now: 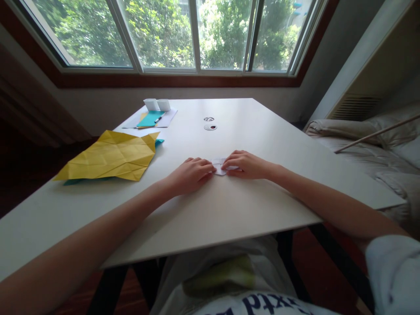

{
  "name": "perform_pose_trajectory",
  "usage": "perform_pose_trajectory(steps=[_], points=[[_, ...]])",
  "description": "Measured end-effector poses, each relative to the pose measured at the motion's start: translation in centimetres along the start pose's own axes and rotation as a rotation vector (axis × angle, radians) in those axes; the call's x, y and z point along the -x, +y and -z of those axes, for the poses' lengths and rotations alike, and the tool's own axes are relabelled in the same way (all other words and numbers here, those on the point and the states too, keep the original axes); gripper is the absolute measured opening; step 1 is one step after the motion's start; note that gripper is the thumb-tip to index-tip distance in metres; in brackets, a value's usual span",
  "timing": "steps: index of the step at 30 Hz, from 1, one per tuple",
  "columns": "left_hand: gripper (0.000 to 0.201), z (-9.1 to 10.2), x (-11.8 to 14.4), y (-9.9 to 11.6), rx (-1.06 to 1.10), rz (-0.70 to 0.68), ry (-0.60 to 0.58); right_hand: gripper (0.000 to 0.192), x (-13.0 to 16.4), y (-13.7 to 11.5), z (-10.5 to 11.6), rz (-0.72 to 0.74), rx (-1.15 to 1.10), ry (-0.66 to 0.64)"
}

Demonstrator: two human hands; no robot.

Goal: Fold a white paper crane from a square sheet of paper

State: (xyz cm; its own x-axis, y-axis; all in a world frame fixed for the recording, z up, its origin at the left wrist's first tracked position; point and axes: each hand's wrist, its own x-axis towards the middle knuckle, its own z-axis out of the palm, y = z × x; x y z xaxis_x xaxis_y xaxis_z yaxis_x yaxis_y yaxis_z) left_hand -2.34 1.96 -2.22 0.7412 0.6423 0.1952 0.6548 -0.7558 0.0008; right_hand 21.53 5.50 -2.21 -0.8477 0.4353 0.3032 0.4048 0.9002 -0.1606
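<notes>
A small folded piece of white paper (218,167) lies on the white table between my hands. My left hand (190,176) is at its left end, fingers together and curled down, with the tips on the paper. From the right, my right hand (248,165) grips the other end, its thumb and fingers closed about the paper's edge. The fingers cover both ends of the paper, so only its middle shows.
To the left, a large creased yellow sheet (113,157) lies over a teal sheet (159,142). Farther back are teal paper (151,118), a pen (158,119) and two white box-like objects (157,104). Round discs (210,127) sit mid-table. The table's front edge (210,245) is near my body.
</notes>
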Motion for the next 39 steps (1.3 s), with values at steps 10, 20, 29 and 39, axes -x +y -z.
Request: perform_pose_trajectory(steps=[10, 20, 29, 39], points=[[0.024, 0.1, -0.3, 0.0, 0.07, -0.019, 0.06, 0.023, 0.0, -0.3, 0.4, 0.017, -0.064, -0.046], [0.025, -0.4, -0.3, 0.1, 0.081, -0.005, 0.117, 0.023, -0.1, -0.4, 0.3, 0.001, -0.063, -0.009], [0.025, -0.3, -0.4, 0.2, 0.081, 0.024, 0.11, 0.022, 0.0, -0.4, 0.0, -0.033, -0.083, 0.03], [0.025, -0.6, -0.6, -0.1, 0.081, 0.063, 0.113, 0.014, -0.2, -0.1, -1.4, -0.212, -0.157, 0.169]])
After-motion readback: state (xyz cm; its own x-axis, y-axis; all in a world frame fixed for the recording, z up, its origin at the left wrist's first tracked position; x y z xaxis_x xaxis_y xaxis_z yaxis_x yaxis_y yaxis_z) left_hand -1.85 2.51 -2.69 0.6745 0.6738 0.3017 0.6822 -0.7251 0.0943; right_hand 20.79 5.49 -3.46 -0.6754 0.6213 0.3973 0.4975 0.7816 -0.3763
